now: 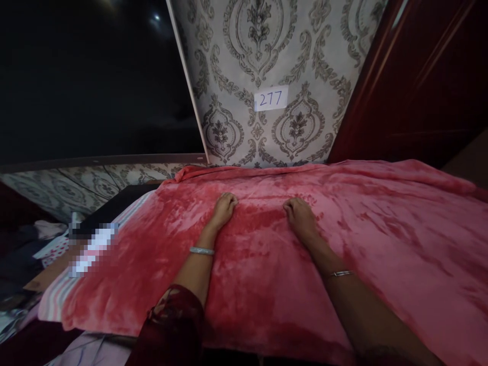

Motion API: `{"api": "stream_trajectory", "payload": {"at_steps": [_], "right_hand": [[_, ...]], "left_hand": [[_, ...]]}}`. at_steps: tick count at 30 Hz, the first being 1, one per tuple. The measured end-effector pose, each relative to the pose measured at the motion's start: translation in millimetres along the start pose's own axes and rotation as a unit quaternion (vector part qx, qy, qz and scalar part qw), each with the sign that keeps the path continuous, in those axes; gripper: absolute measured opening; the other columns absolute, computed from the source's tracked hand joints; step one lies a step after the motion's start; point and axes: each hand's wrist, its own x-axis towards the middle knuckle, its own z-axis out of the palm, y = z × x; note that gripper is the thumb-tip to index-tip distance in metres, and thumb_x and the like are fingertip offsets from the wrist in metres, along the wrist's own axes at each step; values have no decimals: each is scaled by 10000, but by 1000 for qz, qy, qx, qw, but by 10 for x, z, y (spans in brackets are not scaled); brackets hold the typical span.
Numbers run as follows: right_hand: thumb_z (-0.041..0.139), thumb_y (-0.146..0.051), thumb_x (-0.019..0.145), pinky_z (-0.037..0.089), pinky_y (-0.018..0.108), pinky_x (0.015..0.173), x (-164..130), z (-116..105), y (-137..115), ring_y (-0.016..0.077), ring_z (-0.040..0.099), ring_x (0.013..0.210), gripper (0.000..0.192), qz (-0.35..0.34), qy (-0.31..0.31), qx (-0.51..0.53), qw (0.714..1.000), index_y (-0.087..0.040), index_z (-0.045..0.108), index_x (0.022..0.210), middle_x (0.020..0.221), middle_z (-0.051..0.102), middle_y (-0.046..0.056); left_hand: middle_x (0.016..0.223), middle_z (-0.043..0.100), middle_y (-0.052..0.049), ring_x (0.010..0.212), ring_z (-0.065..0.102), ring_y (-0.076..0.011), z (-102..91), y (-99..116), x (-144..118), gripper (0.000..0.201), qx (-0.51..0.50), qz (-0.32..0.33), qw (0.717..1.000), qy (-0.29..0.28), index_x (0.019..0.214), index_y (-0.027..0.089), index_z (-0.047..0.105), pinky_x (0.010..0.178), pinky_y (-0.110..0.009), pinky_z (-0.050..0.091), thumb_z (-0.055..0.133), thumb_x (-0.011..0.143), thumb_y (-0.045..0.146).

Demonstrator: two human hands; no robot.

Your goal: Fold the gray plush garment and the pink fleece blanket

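A plush red-pink blanket [259, 274] lies spread over the surface in front of me, its pile showing darker and lighter patches. My left hand [224, 209] is closed, fingers curled down and pinching the blanket left of the middle. To the right of it, my right hand [301, 217] pinches the same blanket with thumb and fingers together. A faint straight crease runs across the cloth between the two hands. The fingertips are partly hidden, so how much cloth they grip is unclear.
Striped cloth [53, 305] shows beneath the blanket's left edge. Behind stands patterned wallpaper [224, 30] with a paper label [271, 98] reading 277. A large dark television screen [91, 76] is at upper left, and a dark red glossy panel [415, 91] at upper right.
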Motion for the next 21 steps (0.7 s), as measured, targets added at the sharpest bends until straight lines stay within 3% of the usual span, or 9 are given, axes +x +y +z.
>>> {"api": "stream_trajectory", "payload": {"at_steps": [11,17,21], "right_hand": [[463,-201,895,449,357,775,-2,11,17,248,564,817,179,21,11,49,999,-241,575,760,816,660,93],[580,-315,912,459,408,866,-52,37,31,283,578,965,267,-40,-19,2,999,-190,695,1118,1012,683,116],[572,-273,931,455,389,817,-48,48,47,260,584,899,168,-54,-51,-11,997,-227,734,927,919,686,91]], "left_hand": [[839,621,-50,847,560,-210,-33,125,-17,163,27,-14,999,13,788,220,515,819,-336,444,460,881,98],[836,614,-47,849,555,-210,-33,140,-14,170,31,-16,999,15,783,223,515,818,-328,441,471,878,90],[838,622,-51,853,558,-215,-37,162,-15,166,31,-14,999,10,785,221,526,826,-339,447,476,890,103]]}}
